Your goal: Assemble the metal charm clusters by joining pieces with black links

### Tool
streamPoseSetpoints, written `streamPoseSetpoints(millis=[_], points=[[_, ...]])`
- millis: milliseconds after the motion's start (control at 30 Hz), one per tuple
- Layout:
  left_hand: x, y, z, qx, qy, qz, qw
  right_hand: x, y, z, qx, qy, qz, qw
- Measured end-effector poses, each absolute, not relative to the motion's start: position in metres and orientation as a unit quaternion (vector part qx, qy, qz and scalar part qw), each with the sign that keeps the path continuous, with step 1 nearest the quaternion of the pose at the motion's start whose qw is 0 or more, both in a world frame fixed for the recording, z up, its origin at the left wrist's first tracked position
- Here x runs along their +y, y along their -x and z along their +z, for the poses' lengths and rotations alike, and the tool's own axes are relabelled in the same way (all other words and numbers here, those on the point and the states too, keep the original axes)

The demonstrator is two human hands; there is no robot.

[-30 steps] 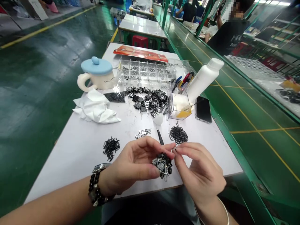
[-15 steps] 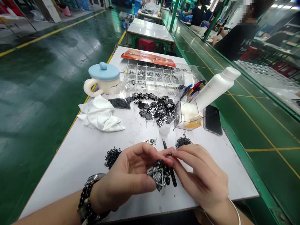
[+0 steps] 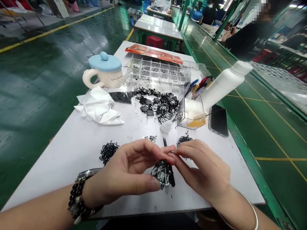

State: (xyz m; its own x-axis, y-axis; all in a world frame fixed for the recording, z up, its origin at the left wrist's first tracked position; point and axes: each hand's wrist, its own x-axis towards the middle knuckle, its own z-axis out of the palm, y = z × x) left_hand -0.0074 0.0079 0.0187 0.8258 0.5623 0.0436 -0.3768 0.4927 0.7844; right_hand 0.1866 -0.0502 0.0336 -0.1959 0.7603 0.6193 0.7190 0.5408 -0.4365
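Note:
My left hand [image 3: 134,169] is curled around a small black part with bright metal wire pieces [image 3: 163,175], gripping it between thumb and fingers. Against the left fingertips, the thumb and forefinger of my right hand [image 3: 203,169] are pinched together; whatever lies between them is too small to make out. Black tweezers [image 3: 165,141] lie on the table behind the held part, partly covered by it. Small black hook-shaped pieces form one pile [image 3: 108,152] beside my left hand and another pile [image 3: 184,140] behind my right fingers. Small silvery pieces [image 3: 150,138] lie between them.
Many black parts [image 3: 165,105] are heaped mid-table before a clear compartment box [image 3: 153,72]. A lidded mug [image 3: 112,76] and white cloth [image 3: 98,107] stand left. On the right are a clear pen holder [image 3: 192,118], white bottle [image 3: 227,83] and phone [image 3: 218,120]. A person [image 3: 249,38] is beyond.
The view has shifted slightly, so table items sit a little higher in the picture. Both hands keep nearly the same pose, fingertips together; the held part has tilted slightly.

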Motion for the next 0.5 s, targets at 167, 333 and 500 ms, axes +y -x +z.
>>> streamPoseSetpoints(millis=[167,333,500], points=[[0.007,0.008,0.022,0.124,-0.413,0.275,0.859,-0.047,-0.184,0.031,-0.707,0.512,0.149,0.464],[0.008,0.008,0.020,0.127,-0.405,0.265,0.866,-0.046,-0.181,0.017,-0.525,0.555,0.391,0.513],[0.010,0.008,0.019,0.139,-0.420,0.256,0.859,-0.045,-0.187,0.008,-0.519,0.568,0.397,0.501]])
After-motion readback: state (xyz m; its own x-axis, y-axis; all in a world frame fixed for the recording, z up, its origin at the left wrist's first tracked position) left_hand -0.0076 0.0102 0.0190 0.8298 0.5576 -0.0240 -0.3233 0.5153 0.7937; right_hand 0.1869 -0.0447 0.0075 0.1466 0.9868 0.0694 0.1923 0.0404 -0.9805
